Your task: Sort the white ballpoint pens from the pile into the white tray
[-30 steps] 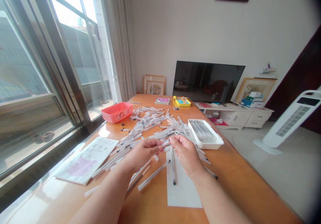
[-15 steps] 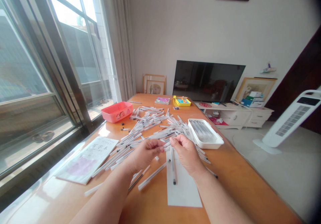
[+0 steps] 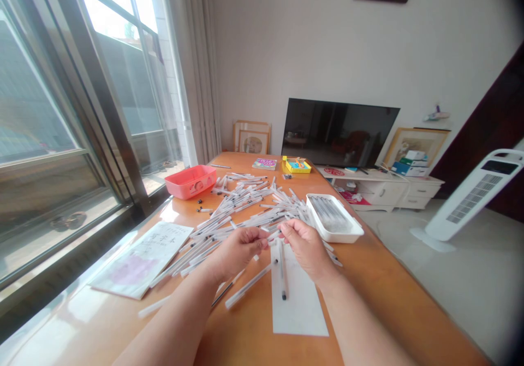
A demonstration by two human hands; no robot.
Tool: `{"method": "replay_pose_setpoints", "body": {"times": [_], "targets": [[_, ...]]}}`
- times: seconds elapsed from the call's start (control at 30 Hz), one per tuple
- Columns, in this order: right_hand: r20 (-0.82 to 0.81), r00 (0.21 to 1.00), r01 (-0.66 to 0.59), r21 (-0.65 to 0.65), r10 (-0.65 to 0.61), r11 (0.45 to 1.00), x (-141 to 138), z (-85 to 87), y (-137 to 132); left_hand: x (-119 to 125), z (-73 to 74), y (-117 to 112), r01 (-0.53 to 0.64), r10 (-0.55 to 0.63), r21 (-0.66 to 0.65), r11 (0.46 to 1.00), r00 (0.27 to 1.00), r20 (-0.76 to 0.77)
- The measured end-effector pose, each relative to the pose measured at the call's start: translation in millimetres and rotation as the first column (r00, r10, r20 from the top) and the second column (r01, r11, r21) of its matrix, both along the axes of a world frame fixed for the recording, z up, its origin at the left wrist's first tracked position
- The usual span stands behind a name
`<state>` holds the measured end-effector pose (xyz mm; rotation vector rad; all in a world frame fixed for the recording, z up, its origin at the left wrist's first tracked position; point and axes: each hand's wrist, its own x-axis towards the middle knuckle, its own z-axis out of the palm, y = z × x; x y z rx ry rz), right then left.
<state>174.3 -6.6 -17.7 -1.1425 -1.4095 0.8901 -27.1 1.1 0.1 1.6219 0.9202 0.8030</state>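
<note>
Over the near part of the pile, my left hand (image 3: 241, 248) and my right hand (image 3: 302, 246) meet with their fingertips almost together. Both are closed in a pinch on a slim translucent pen (image 3: 274, 235), of which only a short piece shows between them. A small dark spot is visible at the right fingertips; the fingers hide the rest. Below the hands, a pen with a black end (image 3: 283, 278) lies on a white paper strip (image 3: 301, 314). Several clear pen barrels (image 3: 248, 287) lie loose beside the strip.
Many pens (image 3: 241, 202) are heaped across the wooden table (image 3: 368, 311). A red basket (image 3: 190, 183) stands at the left, and a white tray of pens (image 3: 356, 229) at the right. A notebook (image 3: 143, 259) lies near the window. A yellow box (image 3: 298, 166) sits at the far end.
My right fingers have shifted slightly, and a dark spot now shows at their tips. The black tip seen beyond my right wrist is out of sight. My left hand stays nearly still.
</note>
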Motion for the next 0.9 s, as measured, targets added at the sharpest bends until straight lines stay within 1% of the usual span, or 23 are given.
{"method": "replay_pose_setpoints", "body": {"times": [0.07, 0.2, 0.27, 0.33, 0.47, 0.53, 0.57, 0.67, 0.73, 0.8, 0.9], "targets": [[0.039, 0.999, -0.003, 0.01, 0.002, 1.0, 0.5, -0.6, -0.7, 0.9, -1.2, 0.4, -0.001, 0.001, -0.008, 1.0, 1.0, 0.014], [0.142, 0.986, 0.082, 0.075, -0.092, 0.994, 1.1, -3.8, -0.9, 5.3, -6.5, 1.1, 0.005, -0.005, 0.043, 0.999, 1.0, 0.009], [0.163, 0.98, 0.102, 0.088, -0.116, 0.991, 1.3, -4.2, -0.8, 6.4, -8.0, 1.3, 0.002, -0.001, 0.066, 0.998, 1.0, -0.016], [0.146, 0.986, 0.077, 0.069, -0.086, 0.995, 1.5, -2.6, -1.0, 5.8, -7.3, 1.3, -0.002, 0.004, 0.051, 0.999, 0.999, -0.039], [0.035, 0.999, -0.041, -0.013, 0.041, 0.999, 1.5, 2.7, -1.6, 2.7, -2.8, 0.7, 0.007, -0.006, 0.024, 1.0, 0.999, -0.035], [0.019, 0.998, -0.058, -0.028, 0.058, 0.998, 1.6, 3.5, -1.4, 2.6, -1.7, 0.2, 0.01, -0.01, 0.018, 1.0, 1.0, -0.021], [0.036, 0.998, -0.043, -0.022, 0.044, 0.999, 1.7, 3.3, -1.2, 3.1, -1.8, 0.1, 0.012, -0.012, 0.014, 1.0, 1.0, -0.016], [0.136, 0.989, 0.052, 0.025, -0.055, 0.998, 2.0, 1.6, -1.2, 5.9, -3.8, -0.2, 0.02, -0.019, 0.032, 0.999, 1.0, -0.012], [0.164, 0.982, 0.088, 0.042, -0.093, 0.995, 1.9, 1.1, -1.5, 7.1, -4.7, -0.2, 0.019, -0.018, 0.051, 0.998, 1.0, -0.021], [0.118, 0.99, 0.075, 0.016, -0.077, 0.997, 1.6, 2.0, -1.9, 6.9, -4.2, -0.5, 0.019, -0.018, 0.047, 0.999, 0.999, -0.034], [0.0, 1.0, 0.011, -0.032, -0.011, 0.999, 1.0, 4.1, -2.1, 4.6, -1.7, -1.2, 0.008, -0.007, 0.026, 1.0, 0.999, -0.036]]}}
